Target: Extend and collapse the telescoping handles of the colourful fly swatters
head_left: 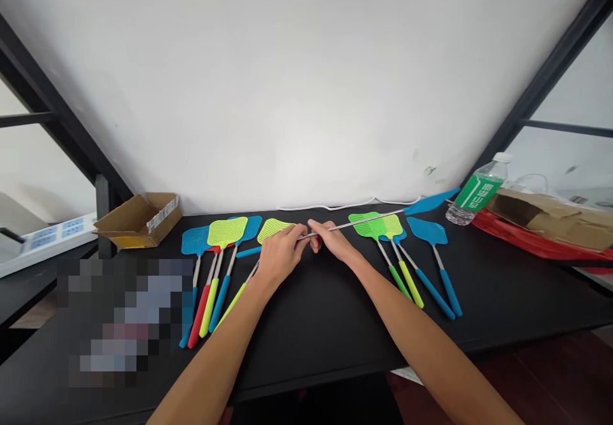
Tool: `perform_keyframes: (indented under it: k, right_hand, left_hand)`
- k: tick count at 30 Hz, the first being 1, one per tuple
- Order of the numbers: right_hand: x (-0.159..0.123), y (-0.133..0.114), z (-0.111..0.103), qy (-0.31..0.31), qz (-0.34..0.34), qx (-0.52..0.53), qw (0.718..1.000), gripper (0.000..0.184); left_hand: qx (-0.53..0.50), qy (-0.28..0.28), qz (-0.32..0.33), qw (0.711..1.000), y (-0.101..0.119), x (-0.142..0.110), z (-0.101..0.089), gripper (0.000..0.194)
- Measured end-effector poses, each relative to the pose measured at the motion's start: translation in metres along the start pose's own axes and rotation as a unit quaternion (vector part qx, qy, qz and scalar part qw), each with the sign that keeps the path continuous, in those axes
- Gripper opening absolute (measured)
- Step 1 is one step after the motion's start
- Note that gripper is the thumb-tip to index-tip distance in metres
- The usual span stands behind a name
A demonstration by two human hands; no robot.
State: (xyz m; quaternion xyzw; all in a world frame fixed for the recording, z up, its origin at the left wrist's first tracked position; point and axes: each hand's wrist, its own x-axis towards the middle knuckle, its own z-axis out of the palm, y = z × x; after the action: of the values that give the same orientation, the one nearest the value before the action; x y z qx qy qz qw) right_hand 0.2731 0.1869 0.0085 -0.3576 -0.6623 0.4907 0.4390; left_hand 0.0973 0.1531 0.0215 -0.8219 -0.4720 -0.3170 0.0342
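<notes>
My left hand [280, 254] and my right hand [330, 240] meet at the middle of a black table [325, 323]. Both grip the thin metal rod of one fly swatter [383, 216], which runs up to the right and ends in a blue head [431, 201]. A blue handle piece [249, 252] sticks out to the left of my left hand. A yellow-green swatter head [272, 228] lies just behind my left hand. Several swatters [215, 265] with blue, red and yellow handles lie to the left. Another group [412, 253], green and blue, lies to the right.
An open cardboard box [138, 221] stands at the back left. A green-labelled water bottle [474, 195] lies at the back right, beside a brown box on a red tray [541, 233]. A white cable [345, 205] runs along the wall. A blurred patch covers the front left.
</notes>
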Motion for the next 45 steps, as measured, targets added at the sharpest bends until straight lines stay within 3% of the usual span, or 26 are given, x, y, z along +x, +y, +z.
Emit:
perform_keyframes:
  k: [14, 37, 45]
  right_hand:
    - [0.003, 0.004, -0.004, 0.02, 0.03, 0.072, 0.997, 0.051]
    - [0.002, -0.001, -0.008, 0.011, 0.056, 0.093, 0.994, 0.05]
    - [0.005, 0.007, -0.016, 0.029, 0.05, 0.158, 0.986, 0.045]
  left_hand:
    - [0.04, -0.026, -0.024, 0.999, -0.001, 0.009, -0.008, 0.031]
    - [0.04, -0.056, -0.045, 0.997, -0.006, 0.01, -0.014, 0.031]
    - [0.053, -0.055, -0.061, 0.995, -0.014, 0.009, -0.017, 0.032]
